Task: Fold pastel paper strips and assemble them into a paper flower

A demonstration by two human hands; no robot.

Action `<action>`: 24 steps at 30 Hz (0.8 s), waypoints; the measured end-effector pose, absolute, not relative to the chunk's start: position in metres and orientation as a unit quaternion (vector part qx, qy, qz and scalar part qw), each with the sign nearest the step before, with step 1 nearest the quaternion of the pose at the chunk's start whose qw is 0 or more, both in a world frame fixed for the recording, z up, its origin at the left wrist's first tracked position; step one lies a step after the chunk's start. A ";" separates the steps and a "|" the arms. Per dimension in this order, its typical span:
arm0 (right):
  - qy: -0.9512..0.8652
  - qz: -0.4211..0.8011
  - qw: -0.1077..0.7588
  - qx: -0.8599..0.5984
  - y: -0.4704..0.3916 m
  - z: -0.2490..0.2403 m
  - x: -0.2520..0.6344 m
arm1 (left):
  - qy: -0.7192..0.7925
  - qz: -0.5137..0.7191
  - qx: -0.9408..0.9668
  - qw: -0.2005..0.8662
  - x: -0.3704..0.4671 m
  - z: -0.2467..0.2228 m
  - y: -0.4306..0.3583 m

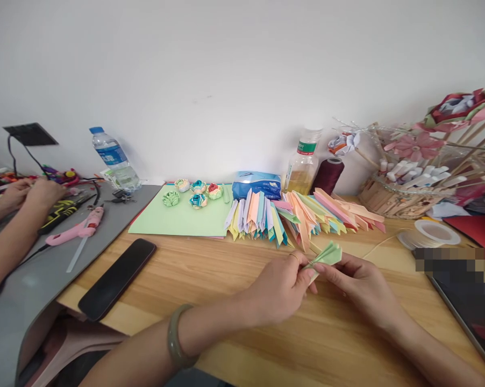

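Between my two hands is a green folded paper piece [328, 255], pinched at its middle and fanned out toward the upper right. My left hand [280, 287], with a ring and a bangle on that arm, grips it from the left with thumb and fingers. On the other side, my right hand [357, 282] pinches its right edge. A thin cord [377, 246] runs from near the hands to a spool [430, 235] at the right. Just beyond lies a row of folded coloured paper strips [262, 215].
Paper flowers [198, 201] sit on green paper sheets [178, 223]. Behind the strips are a tissue pack [256, 185], a bottle [301, 169] and dark thread [328, 174]. Left are a phone [117, 279], a pink glue gun [81, 228] and another person's hands [41, 193]. A tablet [464, 301] lies right.
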State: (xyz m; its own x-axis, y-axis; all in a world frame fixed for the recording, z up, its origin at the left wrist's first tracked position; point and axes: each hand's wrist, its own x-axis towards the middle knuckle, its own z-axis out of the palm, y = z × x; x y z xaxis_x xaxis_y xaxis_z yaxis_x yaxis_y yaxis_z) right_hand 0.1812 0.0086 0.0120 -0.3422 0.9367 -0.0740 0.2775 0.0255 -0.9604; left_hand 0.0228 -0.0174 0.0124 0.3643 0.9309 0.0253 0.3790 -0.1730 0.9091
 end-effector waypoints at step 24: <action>-0.702 0.498 0.210 -0.465 0.015 0.001 0.187 | 0.533 0.434 0.578 0.439 0.017 -0.001 0.002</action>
